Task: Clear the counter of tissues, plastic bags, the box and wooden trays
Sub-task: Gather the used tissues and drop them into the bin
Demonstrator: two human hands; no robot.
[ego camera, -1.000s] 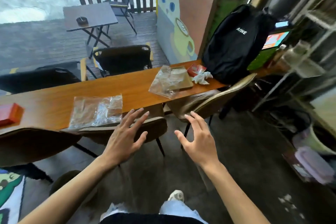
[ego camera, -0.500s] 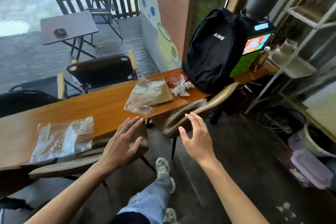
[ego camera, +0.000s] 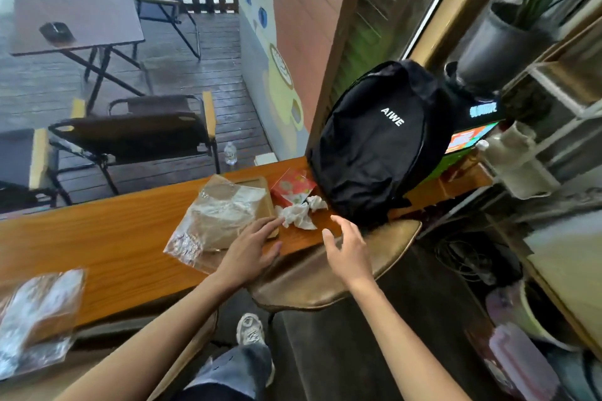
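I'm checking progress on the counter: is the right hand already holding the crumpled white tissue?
No, the right hand hovers open and empty near the counter edge, apart from the crumpled white tissue lying on the wood.

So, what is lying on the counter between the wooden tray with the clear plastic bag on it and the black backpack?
In the head view, crumpled white tissues and a small red box lie between the wooden tray and the black backpack.
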